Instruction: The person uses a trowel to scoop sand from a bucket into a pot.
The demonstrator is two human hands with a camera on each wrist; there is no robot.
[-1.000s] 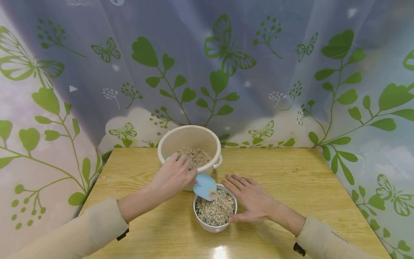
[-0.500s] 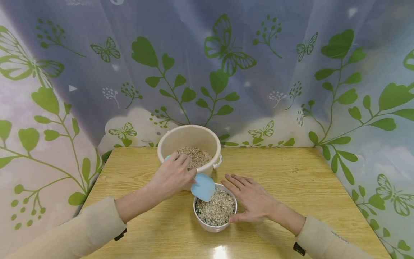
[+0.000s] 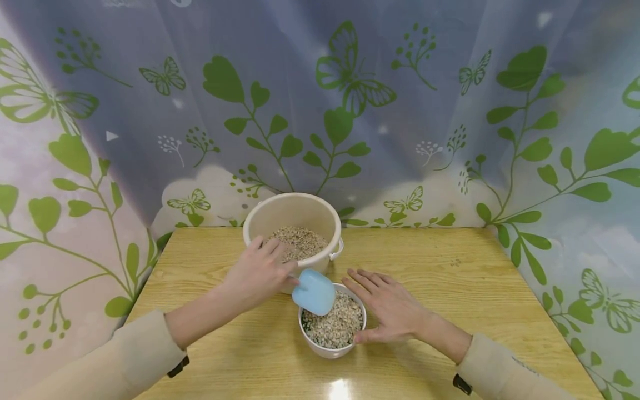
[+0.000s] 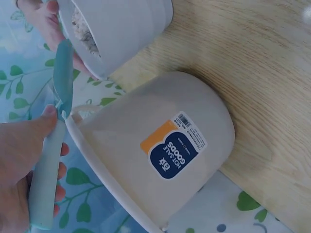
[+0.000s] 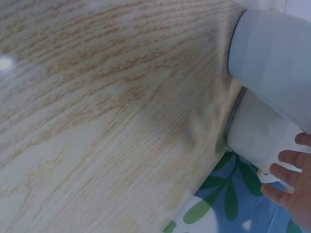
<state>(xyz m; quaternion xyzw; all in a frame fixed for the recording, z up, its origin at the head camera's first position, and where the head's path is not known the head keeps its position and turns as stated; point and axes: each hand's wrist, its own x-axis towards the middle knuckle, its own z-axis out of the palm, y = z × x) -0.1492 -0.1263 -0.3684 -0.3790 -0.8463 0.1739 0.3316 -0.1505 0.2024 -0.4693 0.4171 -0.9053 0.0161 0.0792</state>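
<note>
My left hand [image 3: 260,273] grips the handle of a light blue scoop [image 3: 314,293], thumb along it in the left wrist view. The scoop's head is tipped over the left side of a white bowl [image 3: 330,351], and the side facing up shows no grain. Beige, flaky grain [image 3: 340,325] heaps in the bowl, with dark green showing at its edge. My right hand [image 3: 387,305] rests against the bowl's right side with its fingers extended. Behind the bowl stands a cream bucket [image 3: 300,203], partly filled with similar grain [image 3: 302,241].
The bucket bears a label [image 4: 174,148] and a white handle [image 3: 337,250] on its right. All stands on a wooden table [image 3: 425,261]. A patterned curtain [image 3: 300,111] hangs behind and beside the table.
The scoop's head has turned over further, and the grain seen on it earlier is gone. My left hand has drawn back slightly to the left. The right hand and bowl have stayed put.
</note>
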